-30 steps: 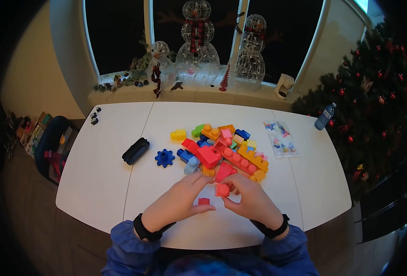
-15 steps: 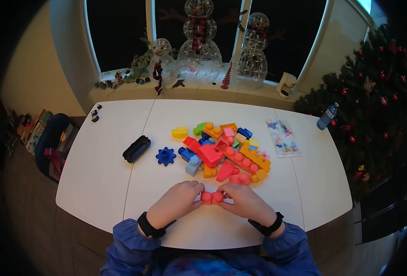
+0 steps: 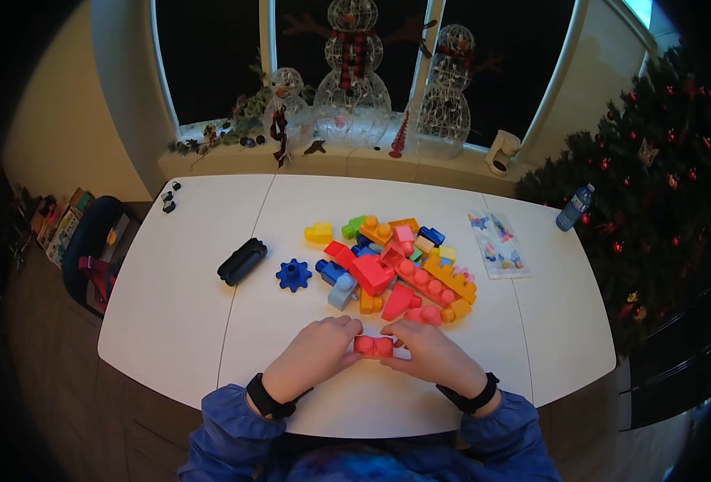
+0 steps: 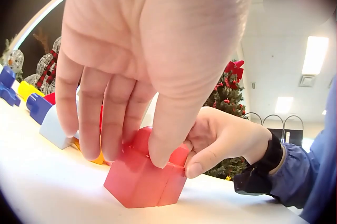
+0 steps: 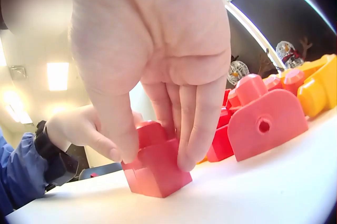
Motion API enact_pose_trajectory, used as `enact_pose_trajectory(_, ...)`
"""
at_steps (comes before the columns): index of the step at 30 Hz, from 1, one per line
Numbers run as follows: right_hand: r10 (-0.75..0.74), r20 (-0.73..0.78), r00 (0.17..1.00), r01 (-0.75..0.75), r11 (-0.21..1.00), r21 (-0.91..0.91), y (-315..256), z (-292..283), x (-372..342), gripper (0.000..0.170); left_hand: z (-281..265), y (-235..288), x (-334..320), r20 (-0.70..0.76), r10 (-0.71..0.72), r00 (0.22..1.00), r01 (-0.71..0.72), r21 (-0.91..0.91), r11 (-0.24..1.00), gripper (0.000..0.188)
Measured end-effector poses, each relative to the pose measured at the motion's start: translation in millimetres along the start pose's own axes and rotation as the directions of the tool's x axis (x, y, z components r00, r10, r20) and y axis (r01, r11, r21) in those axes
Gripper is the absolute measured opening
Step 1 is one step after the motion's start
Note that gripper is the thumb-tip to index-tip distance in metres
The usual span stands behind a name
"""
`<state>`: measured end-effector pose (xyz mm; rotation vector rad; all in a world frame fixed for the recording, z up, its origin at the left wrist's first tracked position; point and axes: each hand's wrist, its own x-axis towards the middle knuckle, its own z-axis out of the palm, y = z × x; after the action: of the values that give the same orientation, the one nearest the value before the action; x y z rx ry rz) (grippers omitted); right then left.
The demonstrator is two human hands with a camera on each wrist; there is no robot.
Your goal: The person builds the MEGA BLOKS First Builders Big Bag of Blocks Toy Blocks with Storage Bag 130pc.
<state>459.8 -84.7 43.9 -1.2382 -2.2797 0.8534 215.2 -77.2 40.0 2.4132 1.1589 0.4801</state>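
Observation:
Two pinkish-red toy building blocks stand side by side on the white table near its front edge, their sides meeting along a thin seam. My left hand (image 3: 315, 353) holds the left block (image 4: 134, 184) between thumb and fingers. From the other side my right hand (image 3: 434, 352) pinches the right block (image 5: 163, 168). Each block has a rounded stud on top, partly covered by fingers in the wrist views. Just beyond the hands lies a heap of loose blocks, among them a large red block (image 3: 371, 275) and a light-blue block (image 3: 342, 292).
The white table (image 3: 171, 321) also holds a dark-blue gear-shaped piece (image 3: 294, 275), a black case (image 3: 242, 261), a picture sheet (image 3: 498, 245) and a water bottle (image 3: 575, 208). A decorated tree (image 3: 637, 201) stands at the right, behind the table's edge.
My right hand has brought its red block left and down beside the other one. The left hand, earlier spread by that block, now grips it. The two blocks sit together.

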Motion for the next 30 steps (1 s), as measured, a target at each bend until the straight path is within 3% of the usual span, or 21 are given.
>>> enact_pose_trajectory(4,0.017,-0.098,0.995,-0.021,0.999,-0.039,-13.3,-30.6,13.7,0.033,-4.1,6.5,-0.1,-0.025,-0.029,0.999,0.029,-0.002,1.000,0.041)
enact_pose_trajectory(7,-0.157,-0.281,0.947,0.058,0.942,-0.330,-16.9,-48.8,38.4,0.034,-2.8,5.1,0.8,-0.018,0.022,1.000,-0.022,-0.013,1.000,0.046)
enact_pose_trajectory(13,-0.226,-0.287,0.931,0.003,0.790,-0.613,24.3,-43.5,101.2,0.041,4.2,4.6,2.6,0.019,0.004,1.000,-0.004,-0.011,1.000,0.047)
enact_pose_trajectory(19,-0.072,-0.316,0.946,-0.125,0.820,-0.559,33.0,-30.2,123.7,0.042,3.5,10.8,7.0,0.042,-0.011,0.999,0.010,0.021,1.000,0.045)
enact_pose_trajectory(22,-0.102,-0.329,0.939,-0.110,0.815,-0.569,40.6,-29.7,133.6,0.037,7.0,12.6,9.7,0.043,0.026,0.999,-0.028,0.066,0.997,0.045)
enact_pose_trajectory(25,-0.037,-0.315,0.948,-0.138,0.846,-0.515,37.9,-38.4,135.0,0.033,9.5,13.1,10.8,0.058,0.019,0.998,-0.024,0.082,0.996,0.045)
enact_pose_trajectory(28,-0.070,-0.408,0.910,-0.162,0.847,-0.507,20.8,-60.4,117.3,0.032,13.3,9.7,10.6,0.040,0.034,0.999,-0.036,0.064,0.997,0.042)
enact_pose_trajectory(30,-0.001,-0.397,0.918,-0.116,0.956,-0.270,3.3,-76.6,94.4,0.040,14.9,8.9,9.8,0.017,0.054,0.998,-0.055,0.043,0.998,0.036)
